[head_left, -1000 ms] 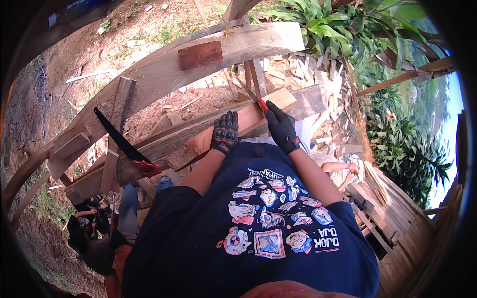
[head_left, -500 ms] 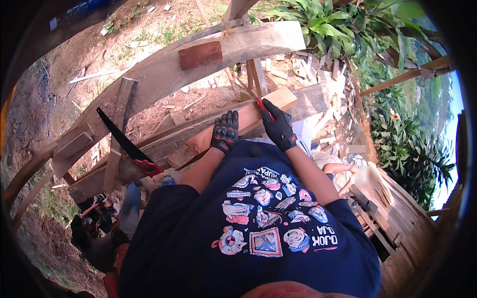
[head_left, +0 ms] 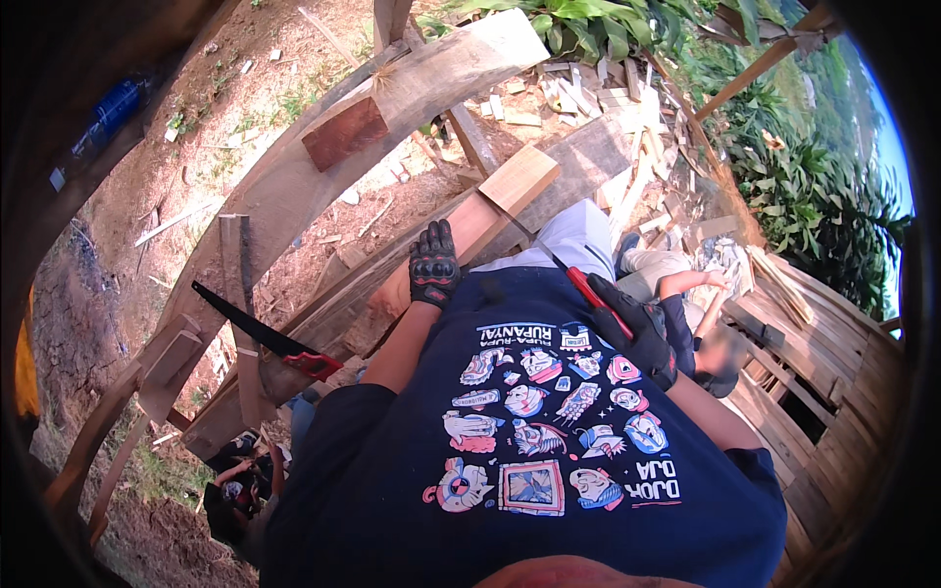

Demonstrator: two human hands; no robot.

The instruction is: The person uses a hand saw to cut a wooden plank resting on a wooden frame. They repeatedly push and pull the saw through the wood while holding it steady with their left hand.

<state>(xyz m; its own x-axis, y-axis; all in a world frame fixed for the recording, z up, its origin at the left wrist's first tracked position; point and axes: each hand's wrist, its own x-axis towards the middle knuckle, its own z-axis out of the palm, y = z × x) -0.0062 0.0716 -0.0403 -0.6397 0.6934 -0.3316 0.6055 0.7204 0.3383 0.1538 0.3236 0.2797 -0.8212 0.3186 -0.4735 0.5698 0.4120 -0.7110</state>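
My left hand [head_left: 434,263], in a black glove, lies with fingers extended on a reddish wooden piece [head_left: 471,227]. My right hand [head_left: 637,328], also gloved, is closed on the red handle of a handsaw [head_left: 578,277]. Seen nearly edge-on, the saw's narrow blade reaches up and left to the wood, where it meets the line between the reddish piece and its paler end [head_left: 522,179]. Left of my hands a second saw [head_left: 257,328], with a black blade and red handle, rests across the timbers.
A large curved plank [head_left: 270,191] with a red-brown block [head_left: 345,134] on it arcs beyond the work. Wood offcuts [head_left: 588,93] litter the ground. One person [head_left: 686,294] is at the right by a plank deck [head_left: 833,392]; another [head_left: 245,485] is at lower left.
My right hand has drawn the saw back toward me and to the right, baring more blade. My left hand stays on the wood. The whole view has turned and shifted somewhat.
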